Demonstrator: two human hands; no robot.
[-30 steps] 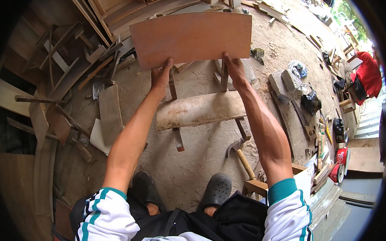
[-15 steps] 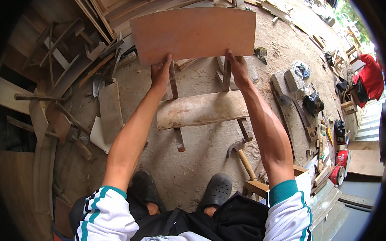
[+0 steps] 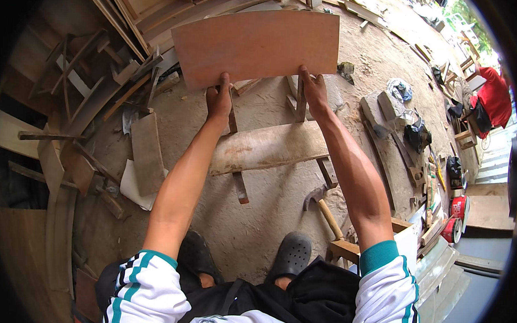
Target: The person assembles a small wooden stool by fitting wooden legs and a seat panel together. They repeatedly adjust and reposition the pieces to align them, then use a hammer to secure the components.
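2 outstretched hands (image 3: 218, 101) (image 3: 315, 94) on board (image 3: 255, 46)

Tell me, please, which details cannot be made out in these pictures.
Head view: far face of the reddish-brown rectangular wooden panel, facing away.
Head view: several fingers of the left hand and right hand, hidden by the panel and the hands themselves.
Head view: upper left corner of the pale, scuffed wooden board, behind the left forearm.
Head view: hands of the person in red, too small.

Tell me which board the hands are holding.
The reddish-brown panel, its lower edge gripped by the left hand and right hand; neither holds the pale stained board lower in view.
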